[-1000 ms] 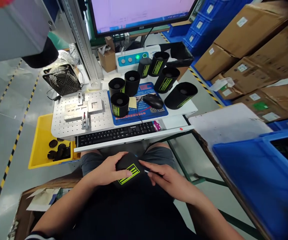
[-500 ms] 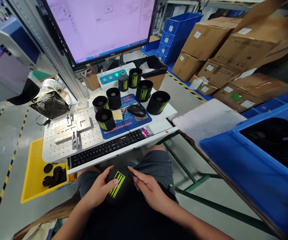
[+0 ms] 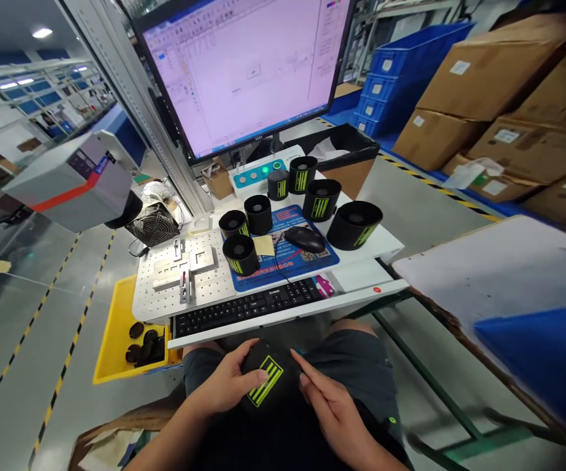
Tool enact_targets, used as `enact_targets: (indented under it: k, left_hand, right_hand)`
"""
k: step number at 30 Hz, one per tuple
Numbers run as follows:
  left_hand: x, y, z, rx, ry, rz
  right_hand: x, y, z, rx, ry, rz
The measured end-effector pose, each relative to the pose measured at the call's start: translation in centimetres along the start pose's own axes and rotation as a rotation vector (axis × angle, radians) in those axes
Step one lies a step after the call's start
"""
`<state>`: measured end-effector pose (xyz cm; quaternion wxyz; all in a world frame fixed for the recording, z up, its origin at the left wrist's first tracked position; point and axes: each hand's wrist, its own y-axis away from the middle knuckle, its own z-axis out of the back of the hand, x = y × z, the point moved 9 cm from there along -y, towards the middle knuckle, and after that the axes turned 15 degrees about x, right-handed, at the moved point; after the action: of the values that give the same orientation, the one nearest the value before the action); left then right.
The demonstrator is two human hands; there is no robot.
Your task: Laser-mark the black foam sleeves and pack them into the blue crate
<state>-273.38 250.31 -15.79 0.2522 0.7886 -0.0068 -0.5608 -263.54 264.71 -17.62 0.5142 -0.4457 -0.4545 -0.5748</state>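
In my lap is a black cylindrical housing (image 3: 275, 399) with a yellow-green striped label facing up. My left hand (image 3: 236, 379) is closed around its left side, the thumb lying across the label. Against the housing's right side is my right hand (image 3: 326, 399), its index finger stretched along the edge and the other fingers curled in; what they pinch, if anything, is hidden. Ahead, several similar black cylinders, including a large one (image 3: 354, 226), stand with their open ends up around a computer mouse (image 3: 305, 239) on a blue mat (image 3: 292, 263).
A keyboard (image 3: 243, 306) lies in the pulled-out drawer (image 3: 287, 317). A perforated metal plate with a fixture (image 3: 184, 268) sits below a marking machine head (image 3: 81, 180). At lower left is a yellow bin (image 3: 108, 353) with black discs. A monitor (image 3: 248, 72) stands behind; cardboard boxes (image 3: 483, 72) are stacked at right.
The camera view has shifted left and up, so the bench appears farther right and lower. Both hands stay at the black housing with nearly the same hold.
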Motion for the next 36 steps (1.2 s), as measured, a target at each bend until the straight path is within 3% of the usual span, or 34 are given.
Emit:
enact_targets:
  k: [6,14,19,22,26,31,36]
  left_hand:
    - [-0.2,0.4,1.0,-0.140,-0.218,0.043]
    - [0.7,0.0,0.2,-0.228,0.081,-0.024]
    - [-1.4,0.6,-0.3,-0.119,0.061,-0.141]
    - [-3.4,1.7,0.7,-0.151,-0.094,-0.151]
    - [-8.0,3.3,3.5,-0.288,-0.260,-0.254]
    - [-17.9,5.3,10.4,-0.774,-0.458,-0.535]
    - [-26.9,1.1,15.4,-0.954,-0.610,-0.695]
  right_hand:
    - [-0.5,-0.1,0.2,0.004,0.000,-0.024]
    - [-0.8,-1.3,0.9,-0.075,-0.026,-0.063]
    - [-0.9,-1.3,2.8,-0.161,-0.037,-0.065]
    - [-1.7,-1.0,4.1,-0.235,-0.082,-0.071]
    - [-2.9,-0.4,5.4,-0.313,-0.121,-0.087]
    - [-4.2,0.3,6.2,-0.335,-0.094,-0.092]
    - [-4.8,0.7,7.3,-0.318,-0.007,-0.115]
